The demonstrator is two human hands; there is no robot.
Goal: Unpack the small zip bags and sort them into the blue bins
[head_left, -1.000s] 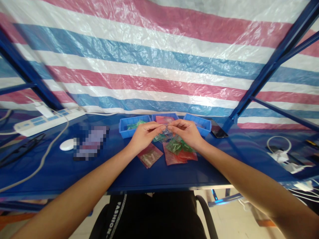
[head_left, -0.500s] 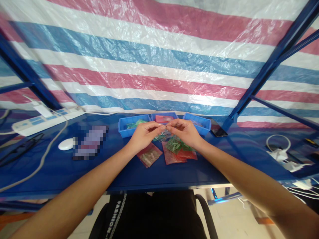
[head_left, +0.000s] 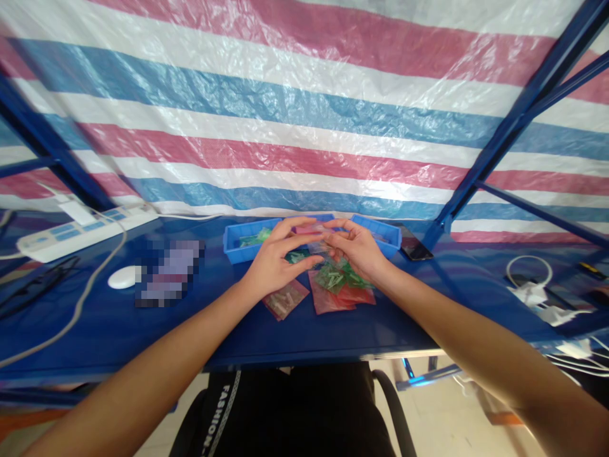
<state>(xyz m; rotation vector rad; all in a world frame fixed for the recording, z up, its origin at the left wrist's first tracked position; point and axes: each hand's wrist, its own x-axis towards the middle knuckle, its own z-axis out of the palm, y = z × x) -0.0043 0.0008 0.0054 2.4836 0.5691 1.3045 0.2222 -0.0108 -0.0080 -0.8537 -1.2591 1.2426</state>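
My left hand (head_left: pixel 276 260) and my right hand (head_left: pixel 358 249) meet above the blue table, both pinching a small clear plastic bag (head_left: pixel 318 244) between them. The left fingers are partly spread, with thumb and forefinger on the bag. Under the hands lies a heap of small green bags (head_left: pixel 335 277) and red bags (head_left: pixel 333 298). One red bag (head_left: pixel 285 298) lies apart, below my left hand.
Three blue trays (head_left: pixel 242 240) stand behind the hands by the striped tarp. A white mouse (head_left: pixel 121 277), a blurred item (head_left: pixel 166 273) and a power strip (head_left: pixel 76 230) are at the left. A dark phone (head_left: pixel 413 246) and white cables (head_left: pixel 535 289) sit right.
Both hands have lifted a little and drawn apart. The left fingers have opened out around the clear bag.
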